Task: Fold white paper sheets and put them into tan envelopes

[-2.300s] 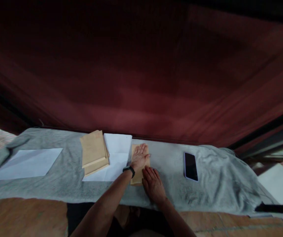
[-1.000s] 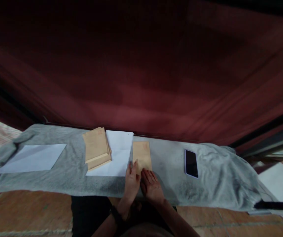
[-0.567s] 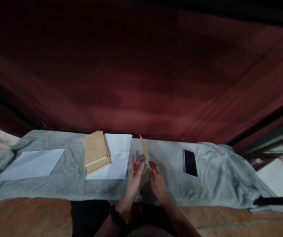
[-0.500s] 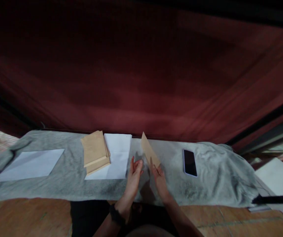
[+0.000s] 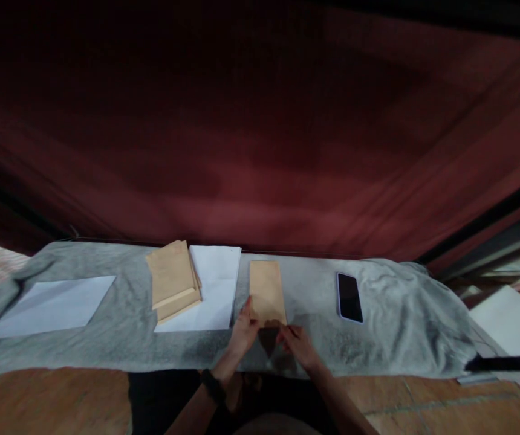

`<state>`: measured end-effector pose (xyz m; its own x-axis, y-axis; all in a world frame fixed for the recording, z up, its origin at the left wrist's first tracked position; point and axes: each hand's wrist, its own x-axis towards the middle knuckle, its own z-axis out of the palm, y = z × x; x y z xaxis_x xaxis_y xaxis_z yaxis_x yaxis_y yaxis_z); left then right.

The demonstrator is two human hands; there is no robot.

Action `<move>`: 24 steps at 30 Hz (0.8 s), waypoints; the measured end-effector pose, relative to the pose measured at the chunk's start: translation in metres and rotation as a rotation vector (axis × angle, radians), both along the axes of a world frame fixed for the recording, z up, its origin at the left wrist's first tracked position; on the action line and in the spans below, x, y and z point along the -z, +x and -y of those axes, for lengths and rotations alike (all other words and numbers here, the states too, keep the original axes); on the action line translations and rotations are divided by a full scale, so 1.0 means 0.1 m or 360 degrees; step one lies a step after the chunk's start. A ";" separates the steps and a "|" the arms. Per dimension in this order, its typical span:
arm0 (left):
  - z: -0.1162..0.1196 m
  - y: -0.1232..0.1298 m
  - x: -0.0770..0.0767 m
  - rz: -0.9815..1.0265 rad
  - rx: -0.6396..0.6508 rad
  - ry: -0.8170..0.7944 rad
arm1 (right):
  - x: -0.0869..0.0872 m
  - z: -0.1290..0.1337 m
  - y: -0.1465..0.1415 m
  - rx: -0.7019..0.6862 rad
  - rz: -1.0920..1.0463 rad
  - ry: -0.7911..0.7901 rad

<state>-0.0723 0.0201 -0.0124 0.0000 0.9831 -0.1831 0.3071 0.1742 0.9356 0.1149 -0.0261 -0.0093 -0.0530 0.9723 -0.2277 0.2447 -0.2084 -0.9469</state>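
A small brown paper envelope (image 5: 266, 291) lies face up in front of me, its long sides running away from me. My left hand (image 5: 243, 329) is closed on its lower left edge, thumb along the side. At the bottom right corner, my right hand (image 5: 297, 343) has its fingers pinched on the envelope's near edge. The fingertips there are partly blurred. To the left, a stack of brown envelopes (image 5: 173, 272) rests slightly askew on a pile of white paper (image 5: 218, 278).
A grey cloth (image 5: 308, 284) covers the narrow surface. On it are a phone (image 5: 349, 298) at the right and a white sheet (image 5: 55, 305) at the far left. A dark red panel (image 5: 260, 181) rises behind. White board-like material (image 5: 514, 320) sits at the far right.
The envelope, earlier tilted up in my right hand, now faces me flatter and further left. My left hand has gone from empty to gripping its left side. My right hand has shifted to the bottom corner.
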 end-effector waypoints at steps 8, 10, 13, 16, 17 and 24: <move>0.33 0.07 0.08 -0.1402 0.0216 0.0801 | 0.04 -0.50 -0.02 -0.0582 0.1229 0.1044; 0.36 0.06 0.14 -0.1481 0.0467 0.0948 | 0.08 -0.71 -0.04 -0.0716 0.1435 0.1128; 0.41 0.03 0.19 -0.1509 0.0732 0.1105 | 0.11 -1.07 -0.06 -0.0789 0.1551 0.1152; 0.46 0.00 0.17 -0.1550 0.0801 0.1187 | 0.10 -1.43 -0.10 -0.0697 0.1654 0.1053; 0.48 -0.01 0.14 -0.1565 0.0816 0.1212 | 0.09 -1.53 -0.12 -0.0663 0.1669 0.1023; 0.50 -0.01 0.09 -0.1609 0.0912 0.1268 | 0.06 -1.89 -0.24 -0.0503 0.1659 0.0982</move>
<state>-0.0733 -0.0298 -0.0214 0.6351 0.7298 0.2531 0.7430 -0.6667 0.0581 0.0912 0.1626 -0.0150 -0.3718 0.9093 0.1872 0.8940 0.4050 -0.1915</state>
